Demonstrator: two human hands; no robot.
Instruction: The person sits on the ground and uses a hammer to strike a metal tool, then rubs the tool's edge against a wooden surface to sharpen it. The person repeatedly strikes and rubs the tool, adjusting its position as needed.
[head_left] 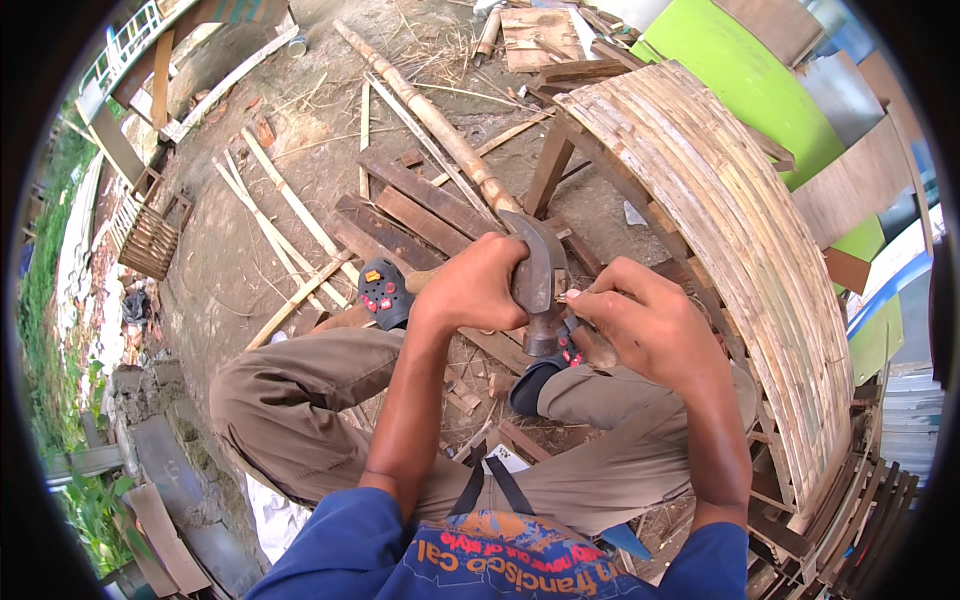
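My left hand (475, 285) is closed around a claw hammer (541, 270), gripping it close to its steel head. Part of the wooden handle (420, 282) sticks out on the left side of that fist. The claw points up and away, and the striking face is toward me. Right beside the hammer head, my right hand (640, 318) is closed in a pinch at thumb and forefinger. Whatever sits between those fingertips is too small to name. Below both hands are dark clogs (384, 294) on my feet and several wooden boards (430, 215).
A bamboo-slat bench (720, 230) curves along the right. Beyond my hands, a long bamboo pole (430, 115) and thin wooden strips (290, 190) lie on the dirt. At left are a woven basket (150, 240) and a block wall (170, 460). A green panel (740, 80) stands back right.
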